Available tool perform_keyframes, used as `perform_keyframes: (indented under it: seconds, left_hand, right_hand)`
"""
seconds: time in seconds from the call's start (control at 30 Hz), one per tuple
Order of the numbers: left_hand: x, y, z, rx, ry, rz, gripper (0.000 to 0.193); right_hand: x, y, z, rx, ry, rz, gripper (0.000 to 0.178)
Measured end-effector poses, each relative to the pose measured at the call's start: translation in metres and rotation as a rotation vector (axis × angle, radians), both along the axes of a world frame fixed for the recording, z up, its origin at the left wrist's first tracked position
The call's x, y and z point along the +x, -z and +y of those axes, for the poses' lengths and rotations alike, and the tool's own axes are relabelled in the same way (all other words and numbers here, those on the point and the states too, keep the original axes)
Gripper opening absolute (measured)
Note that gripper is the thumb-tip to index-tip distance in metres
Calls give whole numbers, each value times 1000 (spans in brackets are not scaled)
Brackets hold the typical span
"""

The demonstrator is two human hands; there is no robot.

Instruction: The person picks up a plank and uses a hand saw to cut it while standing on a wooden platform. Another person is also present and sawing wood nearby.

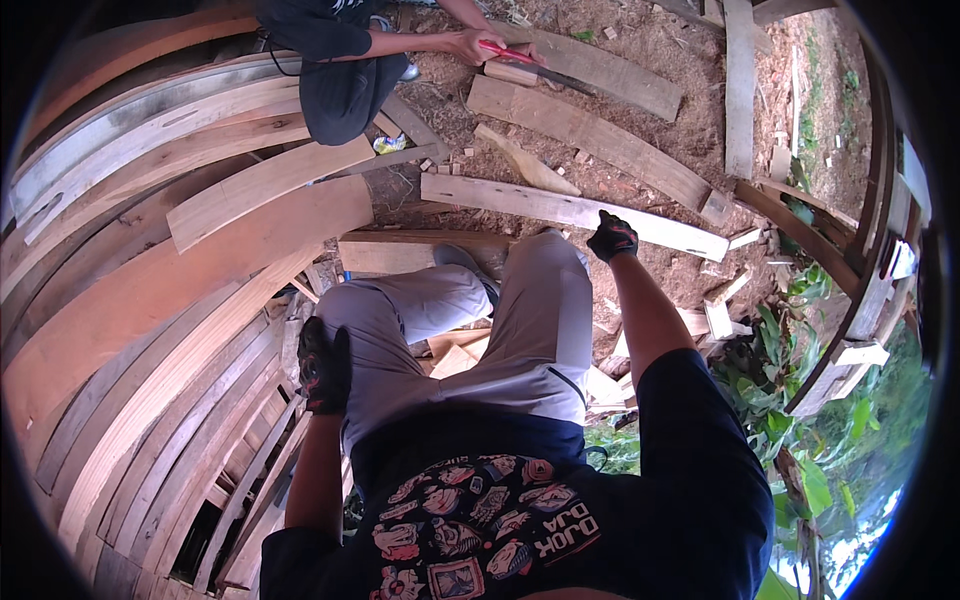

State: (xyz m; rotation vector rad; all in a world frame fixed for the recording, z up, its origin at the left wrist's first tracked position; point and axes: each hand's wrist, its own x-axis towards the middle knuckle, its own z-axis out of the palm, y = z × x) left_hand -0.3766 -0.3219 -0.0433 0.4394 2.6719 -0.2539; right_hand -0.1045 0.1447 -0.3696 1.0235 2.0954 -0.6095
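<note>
My left hand [325,366], in a black glove with red marks, rests beside my left knee, its fingers stretched along the grey trousers [375,320]. Nothing shows in it. My right hand [612,238], gloved alike, is closed beyond my right knee, over a pale plank [560,208]. Whether it touches the plank or holds something small, I cannot tell. That plank lies lengthwise across the ground before me. Farther off, a person's hands [470,46] are at a red-handled handsaw [565,80], its blade over a short wood block [511,72].
Stacked long boards [180,270] fill the left side. More planks [590,135] and a pointed offcut [525,160] lie on the brown dirt ahead. Wood scraps [722,305] and green plants [790,370] are at the right. A yellow packet [389,144] lies near the crouching person.
</note>
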Motion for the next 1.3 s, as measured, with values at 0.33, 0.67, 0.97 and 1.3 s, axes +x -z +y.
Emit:
perform_keyframes:
  seconds: [0.33, 0.67, 0.97, 1.3]
  left_hand:
    - [-39, 74, 30, 91, 195, 158, 58]
    - [-45, 47, 68, 115, 231, 86, 58]
    - [-28, -20, 61, 85, 207, -135, 63]
    - [-24, -67, 99, 47, 112, -386, 86]
  right_hand:
    - [9, 168, 3, 119, -297, 56, 53]
    - [19, 135, 19, 33, -360, 97, 22]
    - [73, -41, 22, 16, -154, 362, 23]
    - [71, -271, 8, -71, 257, 488, 27]
